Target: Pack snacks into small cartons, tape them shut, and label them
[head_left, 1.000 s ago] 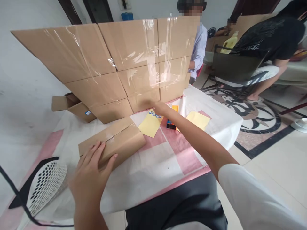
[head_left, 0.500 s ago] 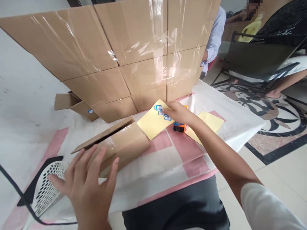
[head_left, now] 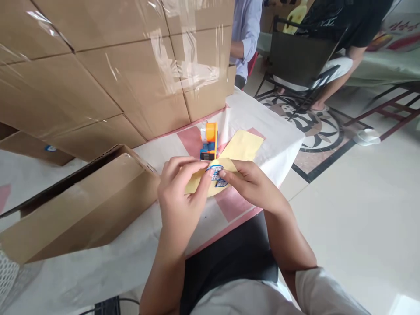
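A yellow sticker sheet (head_left: 212, 190) is held bent above the table, with a few blue-edged stickers (head_left: 222, 182) on it. My right hand (head_left: 257, 183) grips the sheet's right side between thumb and fingers. With thumb and forefinger, my left hand (head_left: 180, 186) pinches at a blue-edged sticker near the sheet's top edge. Whether that sticker has lifted from the sheet is hidden by the fingertips. Just beyond the hands stands an orange and blue tape dispenser (head_left: 211, 135). Another yellow sheet (head_left: 244, 144) lies flat behind my right hand.
An open cardboard box (head_left: 95, 210) lies on the cloth-covered table (head_left: 278, 131) to the left. Taped cartons (head_left: 131, 78) form a wall at the back. A white mesh item (head_left: 7, 269) shows at lower left. Beyond the table are two people and a dark chair (head_left: 303, 57).
My left hand has moved from the open box to the sheet and closed on a sticker. My right hand has brought the sheet nearer, and it is now bent. The view has shifted right.
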The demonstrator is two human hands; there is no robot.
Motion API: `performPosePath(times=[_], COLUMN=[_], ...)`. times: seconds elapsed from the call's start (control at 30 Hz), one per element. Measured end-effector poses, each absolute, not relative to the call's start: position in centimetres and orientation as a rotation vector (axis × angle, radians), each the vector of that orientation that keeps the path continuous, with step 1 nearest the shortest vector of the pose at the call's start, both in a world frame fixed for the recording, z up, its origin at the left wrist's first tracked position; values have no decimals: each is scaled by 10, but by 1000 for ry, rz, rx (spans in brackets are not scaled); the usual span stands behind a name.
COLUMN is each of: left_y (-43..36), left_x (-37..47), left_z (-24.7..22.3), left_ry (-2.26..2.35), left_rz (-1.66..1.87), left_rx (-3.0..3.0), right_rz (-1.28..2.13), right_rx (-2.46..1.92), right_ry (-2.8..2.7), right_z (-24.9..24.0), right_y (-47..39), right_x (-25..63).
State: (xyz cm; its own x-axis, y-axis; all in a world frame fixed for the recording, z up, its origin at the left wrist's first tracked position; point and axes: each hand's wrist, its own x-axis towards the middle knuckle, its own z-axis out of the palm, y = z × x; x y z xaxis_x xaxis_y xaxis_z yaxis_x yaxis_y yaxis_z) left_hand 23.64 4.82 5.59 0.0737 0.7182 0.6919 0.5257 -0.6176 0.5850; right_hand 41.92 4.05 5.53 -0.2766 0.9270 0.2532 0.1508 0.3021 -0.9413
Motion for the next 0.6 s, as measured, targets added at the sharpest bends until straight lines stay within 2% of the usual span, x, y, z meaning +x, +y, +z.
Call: performPosePath(times=[0.1,0.27,0.33,0.6], left_y=[42,39,40,42], left_x=[236,232,229,213], left_z=[55,52,48,42], left_ry=[1241,1180,1133,1132], left_rz=[1508,1385,1368,1252], left_rx=[2048,1615,1503,1389], right_rz=[1023,296,145,224], right_rx=[-1028,-1205,-1168,-1015], right_ry=[-1681,-1557,-1558,-1685], right_z=[51,50,49,36], right_y=[39,40,38,30], right_x=[419,403,395,372])
